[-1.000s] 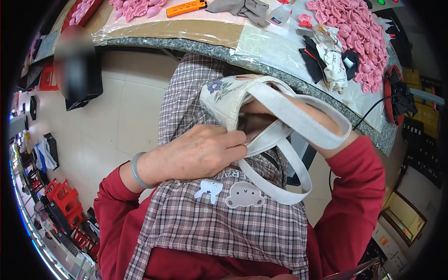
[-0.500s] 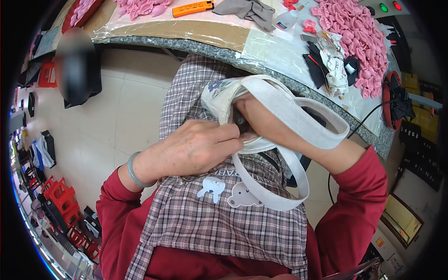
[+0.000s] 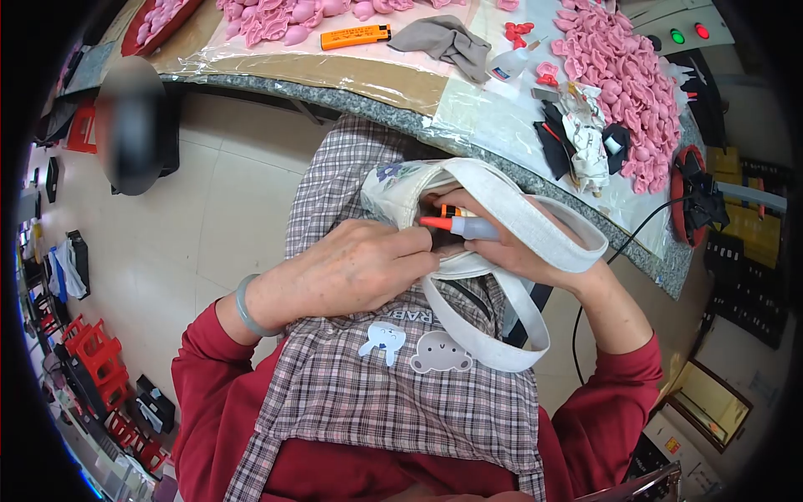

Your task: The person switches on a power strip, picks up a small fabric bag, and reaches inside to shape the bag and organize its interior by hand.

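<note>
Apron (image 3: 401,410) partly reads “ERAB” beside the bag (image 3: 400,194).

Dark red sleeves (image 3: 209,376); a smooth grey-green bangle (image 3: 242,306) round the left wrist (image 3: 269,301); a plaid apron (image 3: 401,410) in black, white and pink, with pale lettering (image 3: 416,315), a rabbit (image 3: 381,340) and a grey bear (image 3: 441,355).

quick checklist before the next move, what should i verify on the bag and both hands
1. Bag mouth held open: ok, the left hand pinches its rim.
2. Red-tipped bottle in hand: ok, the right hand has it at the bag's mouth.
3. Upper handle clear of the right hand: not ok, it crosses over that hand.
4. Orange-and-black item identified: cannot tell, it is mostly hidden.
5. Bottle's tip sealed: cannot tell from this view.
</note>
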Motion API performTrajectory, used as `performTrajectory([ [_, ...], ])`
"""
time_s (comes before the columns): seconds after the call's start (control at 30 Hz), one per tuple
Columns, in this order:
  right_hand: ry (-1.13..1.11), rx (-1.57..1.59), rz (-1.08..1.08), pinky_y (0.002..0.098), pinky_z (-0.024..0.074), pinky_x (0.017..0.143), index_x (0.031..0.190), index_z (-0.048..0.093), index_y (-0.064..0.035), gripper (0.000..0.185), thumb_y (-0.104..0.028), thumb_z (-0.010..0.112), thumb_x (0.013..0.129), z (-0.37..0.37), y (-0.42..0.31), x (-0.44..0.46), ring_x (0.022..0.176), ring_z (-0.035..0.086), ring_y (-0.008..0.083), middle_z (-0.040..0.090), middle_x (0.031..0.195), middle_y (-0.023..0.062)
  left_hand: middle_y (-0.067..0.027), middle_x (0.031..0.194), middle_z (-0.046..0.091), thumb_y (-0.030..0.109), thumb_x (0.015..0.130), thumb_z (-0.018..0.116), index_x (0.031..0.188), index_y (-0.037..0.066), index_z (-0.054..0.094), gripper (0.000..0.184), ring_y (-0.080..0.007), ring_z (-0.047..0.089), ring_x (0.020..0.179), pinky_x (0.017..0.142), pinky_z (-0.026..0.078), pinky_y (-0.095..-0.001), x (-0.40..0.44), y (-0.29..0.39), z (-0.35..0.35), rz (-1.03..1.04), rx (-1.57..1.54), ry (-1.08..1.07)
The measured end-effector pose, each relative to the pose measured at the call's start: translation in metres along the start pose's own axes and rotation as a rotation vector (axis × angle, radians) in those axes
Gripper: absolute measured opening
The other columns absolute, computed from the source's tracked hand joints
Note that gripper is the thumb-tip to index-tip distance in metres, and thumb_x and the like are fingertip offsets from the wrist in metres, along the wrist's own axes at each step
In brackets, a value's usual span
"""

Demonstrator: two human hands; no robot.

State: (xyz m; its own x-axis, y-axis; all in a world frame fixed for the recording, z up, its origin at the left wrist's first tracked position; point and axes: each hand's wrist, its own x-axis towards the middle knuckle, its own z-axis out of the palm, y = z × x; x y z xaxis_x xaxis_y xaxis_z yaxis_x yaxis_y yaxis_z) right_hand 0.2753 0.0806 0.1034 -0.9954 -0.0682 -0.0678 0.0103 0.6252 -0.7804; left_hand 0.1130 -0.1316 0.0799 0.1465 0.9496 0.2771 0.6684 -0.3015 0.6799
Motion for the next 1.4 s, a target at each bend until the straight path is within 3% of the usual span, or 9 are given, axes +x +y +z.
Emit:
performTrajectory([
  [0.2, -0.044, 0.214, 0.182, 0.0441, 0.0573, 0.087, 0.138, 0.059, -0.0014, 0.049, -0.012, 0.072, 0.091, -0.014, -0.005, -0.013, 0.095, 0.071, 0.0371, 0.072, 0.107, 0.0189, -0.0097, 0.088, 0.054, 0.005, 0.085, 0.069, 0.101, 0.004, 0.064, 0.017, -0.0277, 0.066, 0.070, 0.060, 0.054, -0.0427, 0.001, -0.001, 0.000, -0.001, 0.002, 0.041],
  [0.37, -0.036, 0.501, 0.354, 0.0403, 0.0546, 0.086, 0.131, 0.061, -0.0015, 0.046, -0.024, 0.076, 0.094, -0.019, -0.002, -0.031, 0.093, 0.069, 0.0273, 0.072, 0.102, 0.0133, -0.0082, 0.092, 0.064, 0.000, 0.077, 0.073, 0.104, 0.005, 0.070, 0.027, -0.0279, 0.068, 0.071, 0.058, 0.055, -0.0416, 0.005, -0.002, 0.000, -0.041, -0.020, 0.032],
  [0.57, 0.098, -0.043, 0.224, 0.0444, 0.0560, 0.081, 0.122, 0.063, 0.0002, 0.038, -0.016, 0.074, 0.090, -0.003, -0.015, -0.027, 0.090, 0.070, 0.0371, 0.071, 0.102, 0.0181, -0.0077, 0.093, 0.065, 0.000, 0.076, 0.074, 0.103, 0.005, 0.071, 0.028, -0.0275, 0.068, 0.070, 0.058, 0.055, -0.0400, 0.009, 0.003, -0.002, -0.012, 0.030, -0.002],
  [0.67, -0.065, -0.511, 0.311, 0.0474, 0.0536, 0.097, 0.148, 0.059, -0.0165, 0.063, -0.025, 0.079, 0.088, -0.002, -0.027, -0.031, 0.112, 0.068, 0.0366, 0.067, 0.131, 0.0178, -0.0075, 0.094, 0.066, 0.001, 0.076, 0.074, 0.103, 0.005, 0.071, 0.028, -0.0272, 0.068, 0.068, 0.058, 0.055, -0.0395, 0.005, 0.003, -0.004, -0.018, 0.038, -0.006],
  [0.9, -0.068, -0.669, 0.205, 0.0477, 0.0549, 0.093, 0.127, 0.064, -0.0084, 0.045, -0.013, 0.075, 0.083, -0.006, -0.039, -0.033, 0.112, 0.068, 0.0380, 0.068, 0.118, 0.0161, -0.0075, 0.095, 0.066, 0.002, 0.074, 0.076, 0.104, 0.005, 0.071, 0.031, -0.0267, 0.068, 0.068, 0.059, 0.056, -0.0389, 0.000, 0.001, -0.004, -0.036, 0.032, -0.022],
  [1.13, -0.090, -0.709, 0.333, 0.0460, 0.0545, 0.094, 0.129, 0.063, -0.0072, 0.048, -0.012, 0.076, 0.083, -0.018, -0.054, -0.022, 0.112, 0.067, 0.0392, 0.068, 0.117, 0.0176, -0.0078, 0.098, 0.067, 0.001, 0.072, 0.076, 0.106, 0.004, 0.071, 0.034, -0.0275, 0.069, 0.070, 0.059, 0.056, -0.0391, 0.006, -0.003, -0.007, -0.030, 0.030, -0.009],
  [1.23, 0.004, -0.710, 0.227, 0.0453, 0.0537, 0.095, 0.131, 0.063, -0.0084, 0.051, -0.014, 0.077, 0.082, -0.020, -0.053, -0.023, 0.114, 0.066, 0.0394, 0.068, 0.120, 0.0178, -0.0081, 0.100, 0.068, 0.001, 0.073, 0.076, 0.107, 0.004, 0.071, 0.034, -0.0281, 0.069, 0.072, 0.060, 0.056, -0.0396, 0.005, -0.004, -0.008, -0.040, 0.023, -0.017],
  [1.33, -0.070, -0.576, 0.258, 0.0468, 0.0546, 0.091, 0.130, 0.066, -0.0079, 0.050, -0.017, 0.077, 0.082, -0.039, -0.055, -0.029, 0.109, 0.068, 0.0411, 0.070, 0.119, 0.0179, -0.0086, 0.102, 0.069, 0.002, 0.075, 0.076, 0.106, 0.004, 0.072, 0.032, -0.0288, 0.071, 0.076, 0.063, 0.057, -0.0397, 0.002, -0.008, -0.010, -0.072, 0.008, 0.003],
  [1.4, -0.251, -0.334, 0.301, 0.0489, 0.0549, 0.085, 0.129, 0.066, -0.0043, 0.050, -0.012, 0.076, 0.080, -0.057, -0.053, -0.040, 0.104, 0.069, 0.0404, 0.072, 0.114, 0.0180, -0.0090, 0.102, 0.069, 0.003, 0.076, 0.077, 0.106, 0.004, 0.072, 0.030, -0.0292, 0.071, 0.078, 0.065, 0.058, -0.0395, 0.003, -0.010, -0.011, -0.063, -0.011, 0.023],
])
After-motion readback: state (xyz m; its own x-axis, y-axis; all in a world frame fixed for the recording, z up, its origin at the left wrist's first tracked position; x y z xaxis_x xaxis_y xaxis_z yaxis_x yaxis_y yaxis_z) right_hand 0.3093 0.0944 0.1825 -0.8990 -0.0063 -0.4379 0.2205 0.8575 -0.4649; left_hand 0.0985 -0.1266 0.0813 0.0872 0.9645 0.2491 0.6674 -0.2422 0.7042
